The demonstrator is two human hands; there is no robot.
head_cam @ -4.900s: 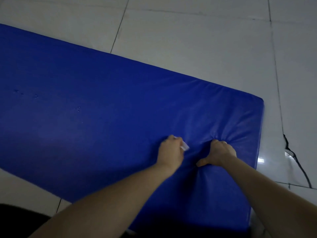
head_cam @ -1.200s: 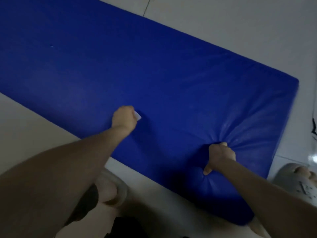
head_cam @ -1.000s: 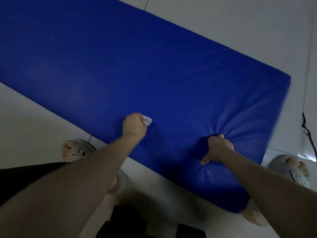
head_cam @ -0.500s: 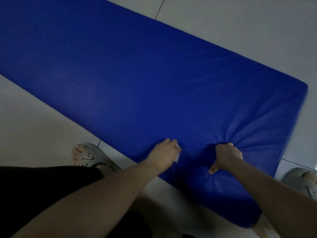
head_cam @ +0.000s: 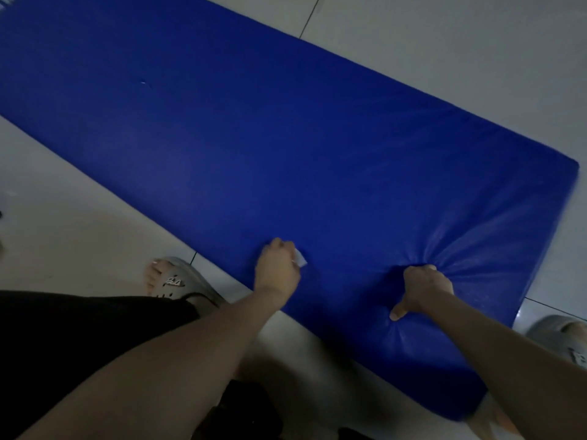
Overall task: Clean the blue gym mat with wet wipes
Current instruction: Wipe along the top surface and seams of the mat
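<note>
The blue gym mat (head_cam: 286,147) lies on the tiled floor and runs from the upper left to the right. My left hand (head_cam: 278,269) holds a small white wet wipe (head_cam: 300,258) and presses it on the mat near its near edge. Only a corner of the wipe shows past my fingers. My right hand (head_cam: 424,289) is curled into a fist and pushes down into the mat near its right end, so the cover wrinkles around it. Its thumb sticks out downward.
Pale floor tiles (head_cam: 444,42) surround the mat. My left foot in a grey sandal (head_cam: 178,281) stands by the mat's near edge. A second grey sandal (head_cam: 568,341) shows at the right edge. Dark clothing (head_cam: 79,338) fills the lower left.
My left hand with the wipe has slid left along the near edge of the mat since half a second ago. My right fist has stayed pressed in the same spot.
</note>
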